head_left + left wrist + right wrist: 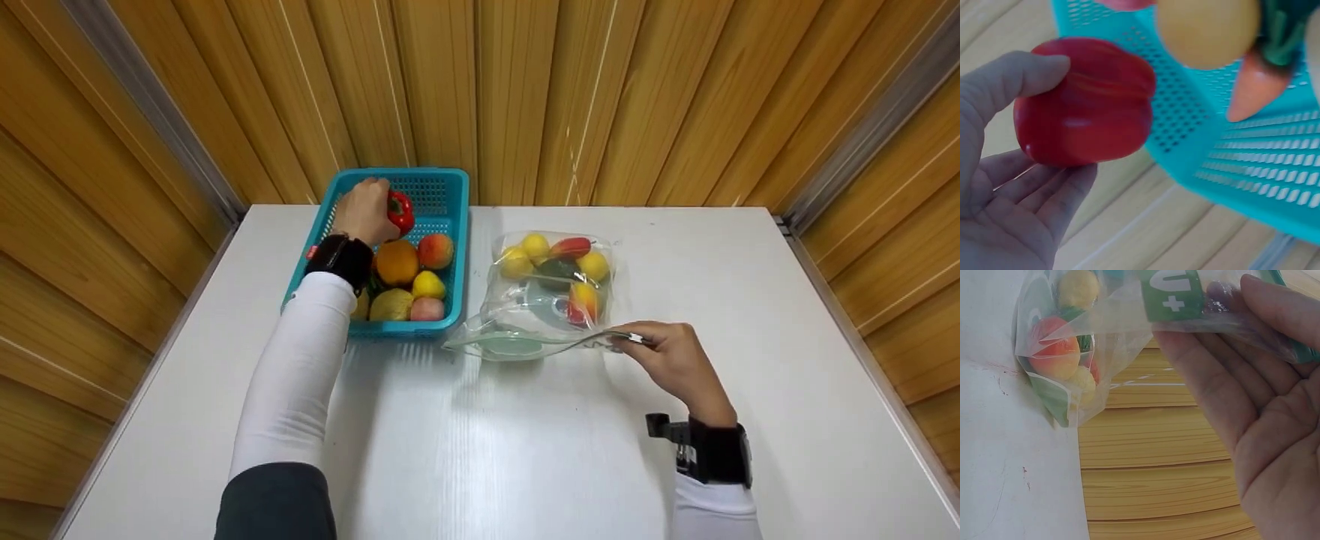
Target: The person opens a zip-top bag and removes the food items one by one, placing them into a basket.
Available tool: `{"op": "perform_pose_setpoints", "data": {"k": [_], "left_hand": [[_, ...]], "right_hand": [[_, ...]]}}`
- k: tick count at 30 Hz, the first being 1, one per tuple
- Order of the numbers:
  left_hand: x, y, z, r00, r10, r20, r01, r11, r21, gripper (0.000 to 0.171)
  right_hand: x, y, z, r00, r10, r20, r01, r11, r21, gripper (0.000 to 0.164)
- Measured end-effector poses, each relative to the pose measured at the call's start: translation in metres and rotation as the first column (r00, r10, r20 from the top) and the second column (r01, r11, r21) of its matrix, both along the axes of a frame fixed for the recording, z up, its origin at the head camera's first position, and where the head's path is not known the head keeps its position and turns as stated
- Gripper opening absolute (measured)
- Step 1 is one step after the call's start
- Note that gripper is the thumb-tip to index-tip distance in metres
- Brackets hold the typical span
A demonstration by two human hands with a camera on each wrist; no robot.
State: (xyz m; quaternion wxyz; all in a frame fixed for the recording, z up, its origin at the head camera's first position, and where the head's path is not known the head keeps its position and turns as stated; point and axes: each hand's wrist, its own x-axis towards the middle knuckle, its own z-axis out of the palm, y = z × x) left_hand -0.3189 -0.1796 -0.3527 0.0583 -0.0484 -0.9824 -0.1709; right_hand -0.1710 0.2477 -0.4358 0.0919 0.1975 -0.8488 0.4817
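Note:
My left hand (366, 210) grips a red bell pepper (1086, 101) above the far part of a turquoise basket (457, 292). In the left wrist view the thumb lies over the pepper and the fingers support it from below. My right hand (679, 364) pinches the edge of a clear plastic bag (487, 300) at its near, opened mouth. Inside the bag lie several yellow fruits (516, 262), a red pepper-like piece (571, 247), a dark green piece (557, 273) and a red-yellow fruit (583, 302).
The basket also holds an orange fruit (397, 262), a peach (436, 250), a yellow lemon-like fruit (428, 286), a pink fruit (427, 309) and a carrot (1258, 84). A white table (540, 465) carries basket and bag. Wood-patterned walls (525, 97) stand behind and at both sides.

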Motion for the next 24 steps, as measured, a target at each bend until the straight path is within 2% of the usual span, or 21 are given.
{"op": "perform_pose_setpoints", "data": {"k": [6, 11, 17, 24], "left_hand": [[-0.013, -0.008, -0.024, 0.998, 0.067, 0.004, -0.067, 0.997, -0.035, 0.058], [-0.021, -0.018, -0.043, 0.993, 0.119, 0.008, -0.118, 0.992, -0.032, 0.059], [-0.023, -0.030, -0.059, 0.976, 0.196, 0.100, -0.200, 0.979, 0.035, 0.059], [-0.022, -0.030, -0.072, 0.961, 0.185, 0.207, -0.189, 0.982, 0.000, 0.036]], "right_hand": [[0.001, -0.002, -0.001, 1.000, 0.008, 0.009, -0.008, 1.000, -0.015, 0.017], [0.002, -0.003, -0.002, 1.000, 0.007, -0.002, -0.007, 1.000, -0.022, 0.016], [-0.001, -0.004, -0.004, 1.000, 0.019, 0.003, -0.019, 1.000, -0.023, 0.015], [-0.001, -0.003, -0.004, 1.000, 0.012, -0.003, -0.012, 1.000, 0.011, 0.016]]}}
